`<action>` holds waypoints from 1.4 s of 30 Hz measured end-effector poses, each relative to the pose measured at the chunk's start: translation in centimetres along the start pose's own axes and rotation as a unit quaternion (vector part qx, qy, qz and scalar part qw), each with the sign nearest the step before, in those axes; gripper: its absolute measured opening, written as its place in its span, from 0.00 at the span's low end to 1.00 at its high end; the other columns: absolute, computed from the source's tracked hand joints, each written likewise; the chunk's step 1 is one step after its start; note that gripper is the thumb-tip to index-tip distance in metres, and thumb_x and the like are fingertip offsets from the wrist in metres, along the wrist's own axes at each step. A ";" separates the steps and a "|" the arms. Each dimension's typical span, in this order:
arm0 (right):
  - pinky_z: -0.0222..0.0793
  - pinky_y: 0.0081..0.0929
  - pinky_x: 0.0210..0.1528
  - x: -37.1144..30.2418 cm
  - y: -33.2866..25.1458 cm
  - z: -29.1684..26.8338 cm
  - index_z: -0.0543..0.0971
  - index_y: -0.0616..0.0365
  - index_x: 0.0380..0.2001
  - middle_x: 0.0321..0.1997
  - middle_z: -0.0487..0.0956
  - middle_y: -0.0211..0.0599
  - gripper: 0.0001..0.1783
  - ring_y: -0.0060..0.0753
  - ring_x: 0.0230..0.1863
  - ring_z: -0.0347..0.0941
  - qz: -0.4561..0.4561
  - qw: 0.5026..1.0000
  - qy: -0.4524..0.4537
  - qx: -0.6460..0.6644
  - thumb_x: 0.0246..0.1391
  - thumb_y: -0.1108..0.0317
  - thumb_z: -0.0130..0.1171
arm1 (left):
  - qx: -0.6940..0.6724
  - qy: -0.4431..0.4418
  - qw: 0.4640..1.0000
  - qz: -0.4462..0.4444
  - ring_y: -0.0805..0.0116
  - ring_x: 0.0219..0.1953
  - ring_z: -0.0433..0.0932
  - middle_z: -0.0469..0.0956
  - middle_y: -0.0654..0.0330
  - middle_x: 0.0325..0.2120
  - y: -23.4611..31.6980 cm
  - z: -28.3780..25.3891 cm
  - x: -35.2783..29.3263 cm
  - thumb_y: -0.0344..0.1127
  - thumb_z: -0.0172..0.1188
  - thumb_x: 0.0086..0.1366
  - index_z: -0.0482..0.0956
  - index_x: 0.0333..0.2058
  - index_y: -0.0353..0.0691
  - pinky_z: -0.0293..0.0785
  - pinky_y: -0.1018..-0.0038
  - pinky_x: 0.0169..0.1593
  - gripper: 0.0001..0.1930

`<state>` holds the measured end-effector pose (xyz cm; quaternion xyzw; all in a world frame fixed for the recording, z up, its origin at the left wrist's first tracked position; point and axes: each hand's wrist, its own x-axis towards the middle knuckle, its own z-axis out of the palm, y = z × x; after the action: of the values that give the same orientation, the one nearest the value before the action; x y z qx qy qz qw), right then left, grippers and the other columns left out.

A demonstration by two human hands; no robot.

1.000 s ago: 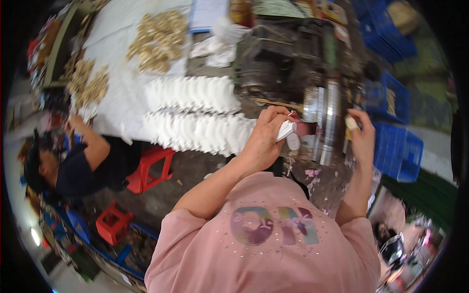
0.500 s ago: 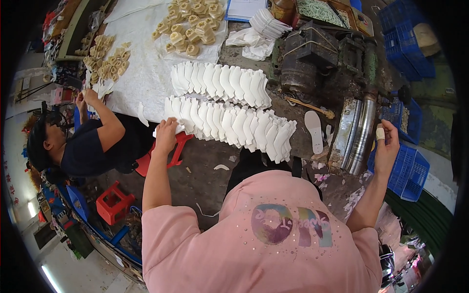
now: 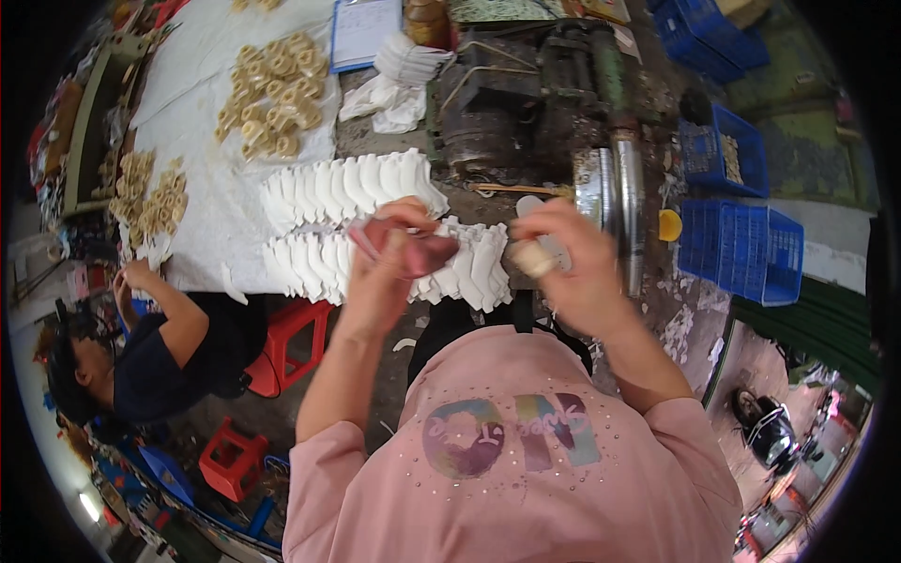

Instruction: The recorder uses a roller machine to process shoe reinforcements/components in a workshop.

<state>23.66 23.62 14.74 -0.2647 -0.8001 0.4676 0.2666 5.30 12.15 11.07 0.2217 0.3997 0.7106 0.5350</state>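
maroon piece (image 3: 434, 251), white pieces (image 3: 349, 183), pink shirt (image 3: 511, 507), blue crate (image 3: 727, 249)

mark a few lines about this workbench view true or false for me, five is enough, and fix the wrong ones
1. The left hand holds a dark red piece. True.
2. The blue baskets are left of the metal rollers. False: the blue baskets are right of the metal rollers.
3. The white curved pieces lie in two rows. True.
4. The blue clipboard sits on a stool. False: the blue clipboard lies on the table.
5. The red stools are at the person's left. True.
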 end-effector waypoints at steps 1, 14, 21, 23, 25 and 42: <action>0.68 0.34 0.40 0.2 -0.7 1.2 0.75 0.62 0.35 0.37 0.73 0.43 0.13 0.45 0.39 0.71 -0.019 1.000 0.001 -0.008 0.43 0.76 0.60 | -0.024 -0.020 0.999 -0.007 0.71 0.45 0.70 0.65 0.60 0.43 -1.1 1.6 0.2 0.45 0.54 0.64 0.69 0.42 0.36 0.69 0.73 0.48 0.17; 0.61 0.36 0.44 -1.1 2.3 -7.4 0.74 0.51 0.30 0.28 0.77 0.33 0.04 0.42 0.36 0.69 0.101 0.978 0.137 -0.123 0.48 0.71 0.56 | 0.202 0.111 0.972 -0.048 0.75 0.33 0.65 0.65 0.64 0.33 -4.9 6.9 2.0 0.35 0.51 0.66 0.71 0.41 0.39 0.64 0.80 0.36 0.09; 0.65 0.37 0.40 -3.0 6.5 -13.7 0.75 0.59 0.28 0.20 0.76 0.40 0.05 0.44 0.26 0.73 0.228 0.942 0.006 -0.244 0.45 0.76 0.52 | 0.487 -0.142 0.857 0.091 0.48 0.52 0.62 0.59 0.47 0.48 -8.4 10.4 2.6 0.21 0.57 0.53 0.65 0.50 0.38 0.61 0.64 0.56 0.24; 0.66 0.36 0.40 -3.0 6.4 -12.7 0.76 0.59 0.29 0.23 0.77 0.41 0.06 0.46 0.28 0.74 0.218 0.946 -0.040 -0.238 0.45 0.76 0.52 | 0.524 -0.148 0.833 0.097 0.46 0.49 0.66 0.58 0.46 0.49 -9.3 11.5 2.6 0.20 0.60 0.49 0.64 0.51 0.37 0.67 0.63 0.52 0.28; 0.67 0.35 0.40 -3.0 7.1 -12.6 0.77 0.59 0.32 0.31 0.78 0.43 0.09 0.45 0.34 0.74 0.144 0.958 0.048 -0.244 0.44 0.76 0.53 | 0.537 -0.148 0.827 0.075 0.46 0.46 0.69 0.59 0.46 0.49 -9.2 11.9 2.8 0.20 0.61 0.49 0.65 0.50 0.37 0.70 0.62 0.48 0.28; 0.65 0.20 0.46 -2.6 7.6 -13.1 0.70 0.62 0.50 0.40 0.75 0.34 0.18 0.23 0.43 0.71 0.254 0.951 0.157 -0.077 0.54 0.78 0.48 | 0.790 0.245 0.561 0.036 0.53 0.51 0.69 0.68 0.56 0.49 4.3 -24.6 -8.5 0.17 0.51 0.49 0.73 0.45 0.38 0.66 0.63 0.49 0.22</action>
<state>35.69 33.00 12.99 -0.5492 -0.6877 0.4098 0.2399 -12.64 -4.40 1.14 0.3871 0.9088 0.1559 0.0013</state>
